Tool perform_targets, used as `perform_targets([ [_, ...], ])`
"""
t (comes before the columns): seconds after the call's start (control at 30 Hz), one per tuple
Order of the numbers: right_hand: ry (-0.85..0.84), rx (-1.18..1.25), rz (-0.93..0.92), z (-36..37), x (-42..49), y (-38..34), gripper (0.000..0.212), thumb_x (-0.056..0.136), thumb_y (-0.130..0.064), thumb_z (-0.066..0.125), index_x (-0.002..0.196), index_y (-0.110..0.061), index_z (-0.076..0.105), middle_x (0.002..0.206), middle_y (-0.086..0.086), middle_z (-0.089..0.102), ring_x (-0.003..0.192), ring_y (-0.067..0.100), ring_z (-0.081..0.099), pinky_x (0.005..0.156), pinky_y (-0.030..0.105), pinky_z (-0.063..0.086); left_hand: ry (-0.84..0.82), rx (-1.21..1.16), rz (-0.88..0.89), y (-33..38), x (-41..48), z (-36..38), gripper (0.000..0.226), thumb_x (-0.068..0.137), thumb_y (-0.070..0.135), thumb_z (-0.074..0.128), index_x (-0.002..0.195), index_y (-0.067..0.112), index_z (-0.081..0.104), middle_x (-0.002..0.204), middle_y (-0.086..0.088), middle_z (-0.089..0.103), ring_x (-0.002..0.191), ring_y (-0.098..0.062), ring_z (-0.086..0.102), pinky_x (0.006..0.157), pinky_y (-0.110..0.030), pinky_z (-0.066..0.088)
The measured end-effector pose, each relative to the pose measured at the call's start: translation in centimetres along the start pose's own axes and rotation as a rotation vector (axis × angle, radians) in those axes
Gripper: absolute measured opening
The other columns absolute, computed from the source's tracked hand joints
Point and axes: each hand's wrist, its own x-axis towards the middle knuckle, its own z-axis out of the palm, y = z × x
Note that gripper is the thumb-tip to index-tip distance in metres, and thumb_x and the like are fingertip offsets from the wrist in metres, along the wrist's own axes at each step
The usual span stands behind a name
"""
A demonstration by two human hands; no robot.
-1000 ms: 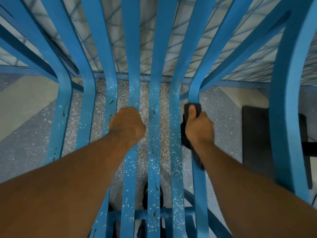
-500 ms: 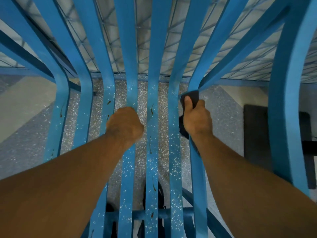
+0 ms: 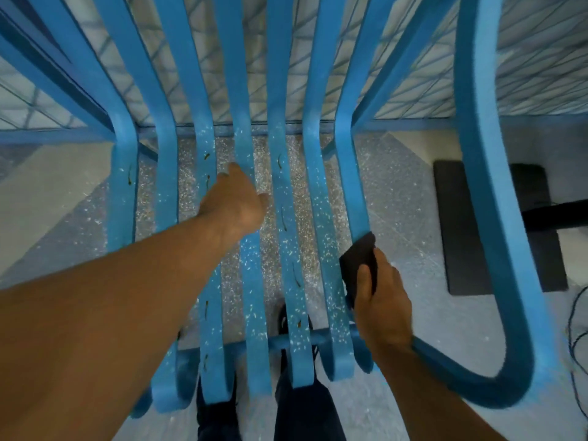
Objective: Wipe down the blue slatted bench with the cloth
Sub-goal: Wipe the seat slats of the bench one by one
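The blue slatted bench (image 3: 318, 186) fills the view, its seat slats flecked with white specks and a few brown marks. My right hand (image 3: 381, 307) grips a dark cloth (image 3: 358, 262) wrapped over the rightmost seat slat, near the front half of the seat. My left hand (image 3: 235, 202) rests on a middle slat with a finger stretched forward along it and the thumb spread to the right. The undersides of both hands are hidden.
The bench's curved blue side frame (image 3: 483, 186) loops round on the right. A dark mat (image 3: 471, 233) lies on the speckled floor beyond it, and thin cables (image 3: 576, 345) trail at the far right. My dark-trousered legs (image 3: 302, 409) show under the front edge.
My right hand has slid the cloth back along the slat toward the front edge. My left hand has loosened from a fist round the middle slat. The view has pulled back.
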Motion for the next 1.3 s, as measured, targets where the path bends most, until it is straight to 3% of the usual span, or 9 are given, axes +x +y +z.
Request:
perform_targets([
  [0.17, -0.147, -0.046, 0.042, -0.5, -3.4, 1.8, 0.073, 0.092, -0.037, 0.052, 0.152, -0.028, 0.012, 0.127, 0.009, 0.054, 0.104, 0.025, 0.059, 0.088, 0.046, 0.052, 0.236, -0.100, 0.306, -1.1, -5.4, 1.0, 0.053, 0.097, 0.030, 0.052, 0.143, 0.010, 0.036, 0.146, -0.007, 0.035, 0.123, -0.027, 0.046, 0.097, -0.031, 0.038],
  [0.47, -0.307, 0.082, 0.033, -1.2, -4.4, 3.5, 0.091, 0.094, -0.025, 0.061, 0.152, -0.036, -0.007, 0.140, 0.010, 0.043, 0.108, 0.017, 0.050, 0.089, 0.021, 0.032, 0.308, -0.063, 0.413, -3.5, -10.8, 3.5, 0.039, 0.097, 0.021, 0.051, 0.135, 0.009, 0.050, 0.128, -0.009, 0.055, 0.107, -0.024, 0.057, 0.087, -0.027, 0.040],
  [0.67, -0.249, 0.161, 0.031, -2.0, -5.5, 3.8, 0.067, 0.099, -0.025, 0.049, 0.153, -0.033, 0.009, 0.138, 0.012, 0.050, 0.119, 0.029, 0.053, 0.099, 0.033, 0.042, 0.301, -0.122, 0.385, -3.7, -15.8, 7.0, 0.037, 0.096, 0.023, 0.053, 0.128, 0.005, 0.055, 0.121, -0.010, 0.058, 0.106, -0.025, 0.057, 0.089, -0.031, 0.044],
  [0.77, -0.287, 0.344, 0.175, -3.3, -8.2, 3.9, 0.060, 0.100, -0.030, 0.045, 0.150, -0.042, 0.016, 0.142, 0.002, 0.047, 0.119, 0.019, 0.053, 0.086, 0.011, 0.045, 0.268, -0.166, 0.301, -4.4, -18.0, 8.4, 0.037, 0.097, 0.024, 0.052, 0.129, 0.006, 0.056, 0.122, -0.009, 0.057, 0.105, -0.025, 0.057, 0.090, -0.036, 0.048],
  [0.9, -0.257, 0.436, 0.285, -5.3, -15.3, 5.4, 0.046, 0.099, -0.036, 0.042, 0.145, -0.038, 0.040, 0.129, -0.030, 0.049, 0.112, -0.006, 0.051, 0.092, 0.002, 0.033, 0.234, -0.172, 0.225, -5.3, -19.7, 9.2, 0.040, 0.098, 0.029, 0.047, 0.132, 0.009, 0.053, 0.126, -0.008, 0.056, 0.108, -0.026, 0.057, 0.092, -0.042, 0.049],
  [1.0, -0.242, 0.499, 0.380, -6.1, -21.2, 7.5, 0.038, 0.098, -0.022, 0.046, 0.136, -0.022, 0.053, 0.131, -0.008, 0.058, 0.109, -0.006, 0.058, 0.081, -0.004, 0.035, 0.229, -0.177, 0.205, -5.8, -20.2, 9.1, 0.040, 0.099, 0.031, 0.044, 0.132, 0.009, 0.053, 0.126, -0.009, 0.057, 0.107, -0.028, 0.057, 0.092, -0.045, 0.048],
  [1.1, -0.310, 0.574, 0.417, -6.1, -22.6, 8.2, 0.053, 0.105, -0.012, 0.024, 0.098, -0.010, 0.076, 0.081, 0.004, 0.071, 0.075, 0.005, 0.066, 0.048, 0.009, 0.044, 0.224, -0.172, 0.205, -6.4, -20.4, 8.9, 0.041, 0.099, 0.033, 0.044, 0.131, 0.010, 0.053, 0.126, -0.009, 0.057, 0.109, -0.028, 0.057, 0.094, -0.046, 0.047],
  [1.17, -0.245, 0.662, 0.555, -6.0, -22.4, 7.6, 0.052, 0.101, -0.023, 0.033, 0.077, -0.011, 0.078, 0.054, 0.004, 0.058, 0.053, 0.008, 0.063, 0.033, 0.025, 0.037, 0.220, -0.162, 0.211, -6.9, -20.2, 8.9, 0.041, 0.099, 0.034, 0.043, 0.132, 0.010, 0.053, 0.127, -0.009, 0.056, 0.110, -0.027, 0.056, 0.095, -0.045, 0.047],
  [1.3, -0.116, 0.690, 0.575, -4.6, -20.1, 4.5, 0.024, 0.100, -0.033, 0.044, 0.115, -0.036, 0.062, 0.104, -0.004, 0.070, 0.090, 0.008, 0.068, 0.071, 0.017, 0.052, 0.221, -0.153, 0.224, -7.6, -19.5, 8.7, 0.044, 0.100, 0.036, 0.040, 0.133, 0.009, 0.051, 0.127, -0.010, 0.056, 0.112, -0.026, 0.055, 0.095, -0.039, 0.045],
])
